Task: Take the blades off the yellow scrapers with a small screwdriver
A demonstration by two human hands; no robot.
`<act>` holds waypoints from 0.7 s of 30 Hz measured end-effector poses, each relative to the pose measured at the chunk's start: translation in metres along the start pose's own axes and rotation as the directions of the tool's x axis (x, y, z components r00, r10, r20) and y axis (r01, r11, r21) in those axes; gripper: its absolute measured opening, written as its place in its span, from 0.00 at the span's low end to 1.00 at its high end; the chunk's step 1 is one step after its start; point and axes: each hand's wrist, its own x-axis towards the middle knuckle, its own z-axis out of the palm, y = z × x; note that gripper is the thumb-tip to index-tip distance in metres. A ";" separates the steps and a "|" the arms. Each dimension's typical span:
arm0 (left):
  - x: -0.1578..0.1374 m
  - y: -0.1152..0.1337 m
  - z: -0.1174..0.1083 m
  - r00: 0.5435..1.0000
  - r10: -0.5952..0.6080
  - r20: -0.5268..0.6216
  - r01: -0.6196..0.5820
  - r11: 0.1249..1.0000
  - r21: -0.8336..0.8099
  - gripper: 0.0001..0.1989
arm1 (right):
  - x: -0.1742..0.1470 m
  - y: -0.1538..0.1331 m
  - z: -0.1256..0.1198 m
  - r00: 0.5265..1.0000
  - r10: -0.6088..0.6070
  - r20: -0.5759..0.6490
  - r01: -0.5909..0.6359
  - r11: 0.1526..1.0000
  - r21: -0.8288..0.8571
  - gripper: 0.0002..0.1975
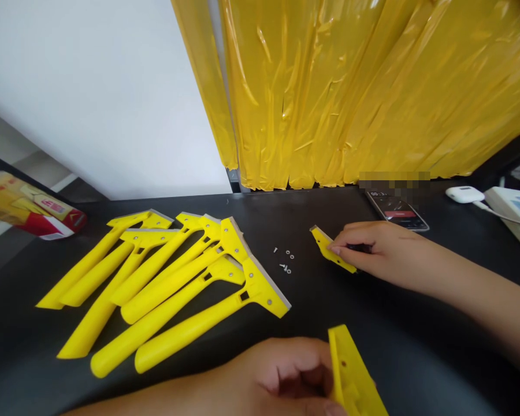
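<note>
At the bottom, my left hand (286,370) is closed around a yellow scraper body (355,370), whose wide head with a screw hole faces up; its lower part runs out of the picture. My right hand (372,248) pinches a small yellow scraper plate (329,251) with holes in it, at or just above the black table. Between the hands and the pile lie loose screws and nuts (286,268). To the left, several yellow scrapers (190,335) with metal blades overlap in a fanned row, handles toward me.
A phone (398,211) lies behind my right hand. Farther right are a white earbud case (464,195) with a cable and a white box (513,205). A red and yellow package (34,208) stands at the far left. Yellow plastic sheeting (329,98) hangs along the back edge.
</note>
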 end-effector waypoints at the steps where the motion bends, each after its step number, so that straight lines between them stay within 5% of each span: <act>1: 0.000 -0.001 -0.001 1.000 0.006 -0.018 -0.006 1.000 0.008 0.25 | 0.000 -0.001 0.001 1.000 -0.021 -0.021 0.020 1.000 -0.022 0.13; 6: 0.001 -0.005 -0.003 1.000 0.007 -0.008 -0.007 1.000 0.026 0.28 | -0.005 -0.022 0.026 0.977 -0.149 -0.153 0.129 0.982 -0.136 0.16; 11: 0.005 -0.008 -0.003 1.000 -0.012 0.018 0.011 0.999 0.053 0.29 | -0.011 -0.043 0.058 0.958 -0.276 -0.073 0.264 0.955 -0.134 0.19; 21: 0.009 -0.003 -0.003 0.998 0.027 0.056 -0.031 0.997 0.073 0.24 | -0.011 -0.042 0.059 0.935 -0.352 -0.051 0.330 0.912 -0.241 0.23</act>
